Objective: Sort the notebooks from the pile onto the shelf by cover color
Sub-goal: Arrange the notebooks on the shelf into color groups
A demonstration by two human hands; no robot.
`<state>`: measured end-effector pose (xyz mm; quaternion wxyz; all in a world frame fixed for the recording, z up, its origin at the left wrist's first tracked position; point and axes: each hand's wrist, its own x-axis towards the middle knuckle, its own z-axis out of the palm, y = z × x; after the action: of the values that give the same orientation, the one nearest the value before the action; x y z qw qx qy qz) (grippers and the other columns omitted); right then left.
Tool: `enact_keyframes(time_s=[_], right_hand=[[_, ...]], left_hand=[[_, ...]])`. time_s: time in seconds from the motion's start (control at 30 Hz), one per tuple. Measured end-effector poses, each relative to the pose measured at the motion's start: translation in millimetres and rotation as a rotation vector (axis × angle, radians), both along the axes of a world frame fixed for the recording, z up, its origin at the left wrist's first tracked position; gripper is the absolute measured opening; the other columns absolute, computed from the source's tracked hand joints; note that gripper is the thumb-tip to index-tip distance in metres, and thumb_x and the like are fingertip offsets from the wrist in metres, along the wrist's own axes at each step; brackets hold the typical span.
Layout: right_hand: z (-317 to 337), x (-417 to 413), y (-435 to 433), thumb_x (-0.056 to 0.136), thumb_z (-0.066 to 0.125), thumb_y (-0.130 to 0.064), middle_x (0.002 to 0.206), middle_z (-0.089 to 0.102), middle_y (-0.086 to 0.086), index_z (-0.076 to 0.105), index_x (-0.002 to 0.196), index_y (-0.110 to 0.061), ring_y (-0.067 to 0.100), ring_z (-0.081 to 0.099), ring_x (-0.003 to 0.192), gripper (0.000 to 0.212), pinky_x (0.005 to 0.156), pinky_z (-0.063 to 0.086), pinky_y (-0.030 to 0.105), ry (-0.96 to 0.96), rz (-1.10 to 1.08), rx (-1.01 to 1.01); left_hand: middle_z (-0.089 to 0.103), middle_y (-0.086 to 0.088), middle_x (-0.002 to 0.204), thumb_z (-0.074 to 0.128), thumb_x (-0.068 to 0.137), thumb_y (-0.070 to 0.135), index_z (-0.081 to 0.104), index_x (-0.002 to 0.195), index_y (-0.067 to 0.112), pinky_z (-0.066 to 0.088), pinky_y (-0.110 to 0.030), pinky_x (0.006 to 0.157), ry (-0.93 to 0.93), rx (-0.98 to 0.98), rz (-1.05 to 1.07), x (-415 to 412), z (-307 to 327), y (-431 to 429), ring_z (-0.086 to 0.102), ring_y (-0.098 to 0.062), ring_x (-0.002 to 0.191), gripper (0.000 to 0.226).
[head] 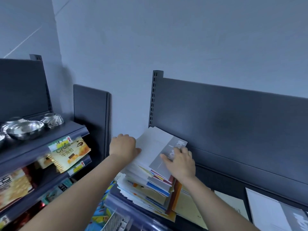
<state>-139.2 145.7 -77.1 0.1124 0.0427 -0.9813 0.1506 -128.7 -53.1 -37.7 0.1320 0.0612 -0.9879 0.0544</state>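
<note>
We've one pile; left grip pinches the edge of the top notebook; right grip lies open, flat on it; two more lie beside: cream notebook, white-grey notebook.

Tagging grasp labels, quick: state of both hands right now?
Left hand: grips the top notebook by its left edge, thumb on the cover.
Right hand: open, fingers resting flat on that notebook's grey half.

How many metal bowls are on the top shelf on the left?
4: a large bowl in front, a patterned bowl back right, a half-hidden bowl back left, a cut-off bowl at the frame's left edge. More may sit out of view.
</note>
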Motion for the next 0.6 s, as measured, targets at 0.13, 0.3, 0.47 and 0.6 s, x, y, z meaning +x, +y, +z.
enact_keyframes(time_s=[0.13, 0.3, 0.47, 0.6], right_hand=[[-10, -5, 1, 0.076, 0.049, -0.078, 0.127, 0.046, 0.010, 0.040, 0.135, -0.012, 0.027, 0.047, 0.117, 0.089, 0.090, 0.047, 0.038, -0.103, -0.178, -0.283], [-14, -8, 11, 0.071, 0.063, -0.069, 0.106, 0.060, 0.003, 0.057, 0.110, -0.020, 0.020, 0.063, 0.090, 0.063, 0.080, 0.056, 0.039, -0.251, -0.219, -0.693], [-12, -10, 23, 0.082, 0.073, -0.029, 0.100, 0.064, 0.007, 0.052, 0.095, -0.016, 0.023, 0.064, 0.086, 0.028, 0.079, 0.056, 0.042, -0.249, -0.279, -1.037], [-13, -7, 37, 0.089, 0.065, -0.022, 0.102, 0.061, 0.007, 0.048, 0.105, -0.016, 0.024, 0.061, 0.087, 0.024, 0.072, 0.052, 0.036, -0.196, -0.347, -1.146]], left_hand=[[0.057, -0.006, 0.104, 0.057, 0.089, 0.046, 0.060, 0.101, 0.011, 0.038, -0.028, 0.070, -0.037, 0.195, 0.019, -5, 5, 3, 0.054, -0.025, 0.101, 0.037], [0.057, 0.001, 0.094, 0.058, 0.088, 0.040, 0.055, 0.098, 0.015, 0.038, -0.027, 0.064, -0.048, 0.385, 0.028, -10, 9, 9, 0.055, -0.021, 0.087, 0.027], [0.059, -0.001, 0.082, 0.044, 0.097, 0.040, 0.055, 0.085, 0.013, 0.041, -0.028, 0.061, 0.025, 0.565, -0.072, -11, 9, 25, 0.055, -0.024, 0.079, 0.031], [0.062, -0.007, 0.102, 0.035, 0.100, 0.040, 0.065, 0.105, 0.015, 0.049, -0.035, 0.082, -0.033, 0.563, -0.074, -7, 3, 23, 0.057, -0.027, 0.096, 0.039]])
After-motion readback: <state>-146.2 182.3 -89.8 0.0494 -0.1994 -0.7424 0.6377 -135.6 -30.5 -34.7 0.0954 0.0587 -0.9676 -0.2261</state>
